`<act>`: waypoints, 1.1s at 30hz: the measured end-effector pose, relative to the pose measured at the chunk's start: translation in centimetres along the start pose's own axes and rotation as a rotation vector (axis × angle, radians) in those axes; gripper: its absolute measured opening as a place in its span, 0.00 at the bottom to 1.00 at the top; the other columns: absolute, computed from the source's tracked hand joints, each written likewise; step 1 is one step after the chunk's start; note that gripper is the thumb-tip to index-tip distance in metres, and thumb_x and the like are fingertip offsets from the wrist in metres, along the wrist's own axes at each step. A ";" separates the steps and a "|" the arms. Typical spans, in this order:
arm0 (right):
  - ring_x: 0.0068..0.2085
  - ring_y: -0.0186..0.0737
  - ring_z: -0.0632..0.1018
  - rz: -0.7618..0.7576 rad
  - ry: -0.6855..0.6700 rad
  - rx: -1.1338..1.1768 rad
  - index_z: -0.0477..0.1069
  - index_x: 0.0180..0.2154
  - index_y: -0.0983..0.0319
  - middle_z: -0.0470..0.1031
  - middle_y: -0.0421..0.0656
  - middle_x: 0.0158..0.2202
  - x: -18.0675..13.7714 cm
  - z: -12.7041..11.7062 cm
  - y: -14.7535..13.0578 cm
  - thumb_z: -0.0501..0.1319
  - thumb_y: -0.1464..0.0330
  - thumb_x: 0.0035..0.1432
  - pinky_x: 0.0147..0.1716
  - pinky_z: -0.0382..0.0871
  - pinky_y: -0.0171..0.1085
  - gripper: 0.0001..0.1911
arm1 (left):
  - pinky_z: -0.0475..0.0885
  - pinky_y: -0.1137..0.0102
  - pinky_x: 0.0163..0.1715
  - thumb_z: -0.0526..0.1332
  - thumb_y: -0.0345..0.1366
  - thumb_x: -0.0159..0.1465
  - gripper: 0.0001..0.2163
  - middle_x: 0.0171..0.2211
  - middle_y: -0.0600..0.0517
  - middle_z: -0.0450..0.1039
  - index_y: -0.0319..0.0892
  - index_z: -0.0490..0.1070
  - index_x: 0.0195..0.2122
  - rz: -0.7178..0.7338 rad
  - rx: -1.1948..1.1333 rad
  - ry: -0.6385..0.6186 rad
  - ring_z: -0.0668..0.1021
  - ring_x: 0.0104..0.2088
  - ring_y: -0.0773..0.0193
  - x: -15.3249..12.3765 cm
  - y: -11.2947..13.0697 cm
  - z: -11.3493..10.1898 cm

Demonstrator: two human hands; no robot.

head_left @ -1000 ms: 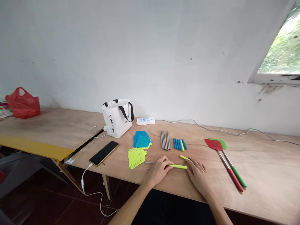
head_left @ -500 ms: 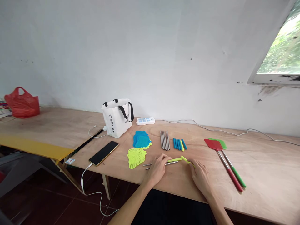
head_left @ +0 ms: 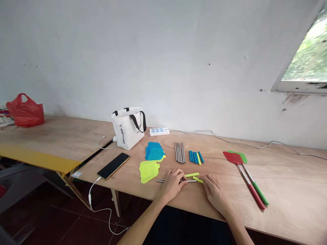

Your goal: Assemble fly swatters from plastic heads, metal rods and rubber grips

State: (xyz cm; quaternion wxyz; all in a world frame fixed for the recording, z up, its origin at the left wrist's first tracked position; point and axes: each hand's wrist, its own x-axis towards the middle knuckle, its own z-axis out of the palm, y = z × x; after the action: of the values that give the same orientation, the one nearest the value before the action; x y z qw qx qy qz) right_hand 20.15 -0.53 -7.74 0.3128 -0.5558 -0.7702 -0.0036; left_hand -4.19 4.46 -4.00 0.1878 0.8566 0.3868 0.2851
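Note:
My left hand (head_left: 172, 183) rests on the plywood table (head_left: 281, 190), fingers curled over two thin metal rods (head_left: 161, 180) that stick out to its left. One yellow grip sleeve (head_left: 191, 175) lies just past its fingertips. My right hand (head_left: 213, 189) pinches a second yellow grip sleeve (head_left: 198, 179) at the end of a rod. A yellow swatter head (head_left: 149, 170) lies to the left of the rods. Behind sit blue swatter heads (head_left: 154, 152), a row of metal rods (head_left: 179, 152) and several blue grip sleeves (head_left: 195, 157).
Finished red swatter (head_left: 242, 173) and green swatter (head_left: 251, 178) lie to the right. A phone (head_left: 113, 165) on a white cable, a white tote bag (head_left: 128, 128), a power strip (head_left: 159, 131) and a red plastic bag (head_left: 25, 111) stand to the left and behind.
The yellow sleeve has come off the rod and now lies above it. My right hand picked up the other yellow sleeve and brought it left to the rod's end.

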 end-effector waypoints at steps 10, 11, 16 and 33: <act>0.44 0.46 0.77 0.006 0.034 -0.072 0.73 0.50 0.52 0.76 0.44 0.44 0.0 0.2 0.3 0.48 0.66 0.72 0.46 0.71 0.46 0.16 | 0.64 0.63 0.49 0.61 0.36 0.72 0.04 0.44 0.53 0.75 0.45 0.73 0.39 0.008 -0.017 -0.007 0.75 0.47 0.59 0.0 0.0 -0.1; 0.44 0.46 0.77 0.007 0.040 -0.067 0.72 0.51 0.52 0.76 0.44 0.44 0.0 0.3 0.4 0.47 0.68 0.72 0.46 0.71 0.46 0.17 | 0.64 0.63 0.49 0.61 0.36 0.72 0.04 0.44 0.52 0.75 0.45 0.73 0.39 0.009 -0.022 -0.007 0.75 0.47 0.59 0.0 0.0 -0.1; 0.44 0.45 0.77 0.006 0.028 -0.073 0.71 0.51 0.53 0.76 0.44 0.45 -0.1 0.4 0.5 0.47 0.70 0.70 0.45 0.70 0.45 0.17 | 0.64 0.63 0.50 0.59 0.36 0.73 0.05 0.44 0.53 0.75 0.44 0.73 0.39 0.015 -0.038 0.001 0.75 0.47 0.59 0.0 -0.2 0.1; 0.45 0.45 0.78 -0.005 -0.006 0.023 0.69 0.43 0.55 0.77 0.44 0.45 0.2 -0.2 -0.3 0.47 0.68 0.72 0.46 0.70 0.45 0.13 | 0.64 0.64 0.49 0.60 0.34 0.72 0.03 0.44 0.54 0.75 0.45 0.72 0.40 0.017 -0.013 -0.003 0.76 0.47 0.60 -0.1 -0.1 -0.1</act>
State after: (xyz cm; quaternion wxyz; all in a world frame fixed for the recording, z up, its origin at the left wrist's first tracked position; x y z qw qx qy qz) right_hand 19.97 -0.51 -7.39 0.3171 -0.5500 -0.7726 0.0061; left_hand -4.39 4.48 -4.01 0.1915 0.8592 0.3774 0.2877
